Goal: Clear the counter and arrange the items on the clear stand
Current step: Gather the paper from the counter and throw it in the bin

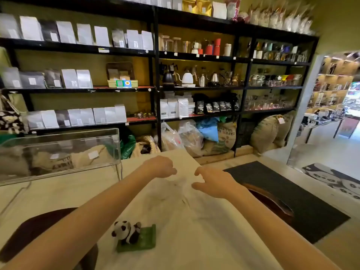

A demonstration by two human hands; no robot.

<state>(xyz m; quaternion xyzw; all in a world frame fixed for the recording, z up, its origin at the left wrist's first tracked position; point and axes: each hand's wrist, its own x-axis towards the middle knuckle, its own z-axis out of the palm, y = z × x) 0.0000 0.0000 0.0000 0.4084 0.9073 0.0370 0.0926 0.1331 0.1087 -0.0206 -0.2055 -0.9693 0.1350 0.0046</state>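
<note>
Both my arms reach forward over the cream counter. My left hand has its fingers curled in. My right hand is just to its right, thumb and fingers apart and empty. Between the two hands lies a faint see-through shape, too blurred to name, and I cannot tell whether either hand touches it. The clear stand is at the counter's far left with nothing on top. A small panda figure on a green base stands near the front, under my left forearm's side.
Dark brown rounded seats show at the lower left and beside the counter's right edge. A black mat covers the floor at right. Black shelves with bags, kettles and glassware fill the back wall, with sacks below them.
</note>
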